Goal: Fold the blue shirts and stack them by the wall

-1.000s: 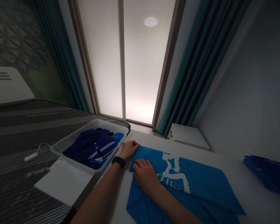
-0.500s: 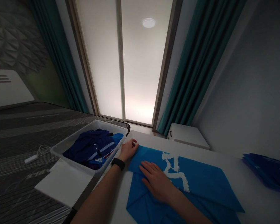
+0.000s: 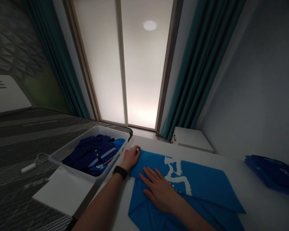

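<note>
A bright blue shirt (image 3: 207, 179) with a large white brush-style print lies partly folded on the white table. At its far left corner, my left hand (image 3: 131, 158) has its fingers curled in on the fabric edge; a dark watch is on that wrist. My right hand (image 3: 159, 189) rests flat on the cloth beside the print, fingers stretched out and slightly spread. Under it, the nearer layer of fabric shows creases and a diagonal fold. Part of the shirt runs out of view at the bottom.
Left of the table stands a translucent plastic bin (image 3: 55, 157) with dark blue clothes (image 3: 91, 154). Folded dark blue garments (image 3: 274, 173) lie at the table's right. A white cabinet (image 3: 192, 138) stands beyond. A white power strip (image 3: 29, 168) lies on the dark patterned surface.
The view has shifted slightly, so most things sit a little further left. My left fingers have drawn in a little at the shirt's corner; my right hand stays flat on the cloth.
</note>
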`<state>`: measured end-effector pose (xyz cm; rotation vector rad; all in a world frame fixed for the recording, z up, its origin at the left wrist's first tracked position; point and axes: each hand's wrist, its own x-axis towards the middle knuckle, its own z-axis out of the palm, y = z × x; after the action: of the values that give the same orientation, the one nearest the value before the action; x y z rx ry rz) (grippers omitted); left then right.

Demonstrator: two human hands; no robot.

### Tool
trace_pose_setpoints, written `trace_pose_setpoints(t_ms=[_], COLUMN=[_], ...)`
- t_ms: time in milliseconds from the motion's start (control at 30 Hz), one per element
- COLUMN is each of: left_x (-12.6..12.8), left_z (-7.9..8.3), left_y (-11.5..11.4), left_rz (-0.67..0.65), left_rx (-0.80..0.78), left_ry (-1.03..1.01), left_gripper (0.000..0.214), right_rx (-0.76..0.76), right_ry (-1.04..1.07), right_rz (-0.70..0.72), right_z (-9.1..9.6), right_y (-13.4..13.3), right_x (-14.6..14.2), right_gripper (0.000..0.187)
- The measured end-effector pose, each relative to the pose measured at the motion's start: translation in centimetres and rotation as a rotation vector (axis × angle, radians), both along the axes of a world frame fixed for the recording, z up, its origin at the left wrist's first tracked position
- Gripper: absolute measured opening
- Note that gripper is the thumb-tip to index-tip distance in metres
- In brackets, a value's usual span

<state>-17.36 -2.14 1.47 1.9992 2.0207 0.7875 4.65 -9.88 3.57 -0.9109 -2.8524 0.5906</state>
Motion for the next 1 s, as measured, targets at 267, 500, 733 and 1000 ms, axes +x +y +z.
trace_pose_setpoints(t_ms=[267, 500, 733, 1000], left_x=[3.4, 6.8, 6.0, 6.1], left_z=[1.2, -0.3, -1.3, -1.0], left_y=[-2.3, -3.8, -3.2, -3.4], left_rz=[-0.169, -0.389, -0.348, -0.349], left_rx=[0.145, 0.074, -0.018, -0.054], left_ry=[0.142, 0.297, 0.275, 0.285], left_gripper=[0.037, 0.056, 0.061, 0.064], right_rx=[0.070, 0.134, 0.114, 0.111], right_ry=[-0.046, -0.178, -0.244, -0.189], right_rz=[-0.200, -0.448, -0.543, -0.532], right_z=[0.4, -1.5, -2.5, -2.6], right_y=[1.5, 4.7, 5.3, 5.4], right_x=[3.9, 7.8, 8.9, 9.3], right_gripper=[0.059, 0.066, 0.070, 0.067])
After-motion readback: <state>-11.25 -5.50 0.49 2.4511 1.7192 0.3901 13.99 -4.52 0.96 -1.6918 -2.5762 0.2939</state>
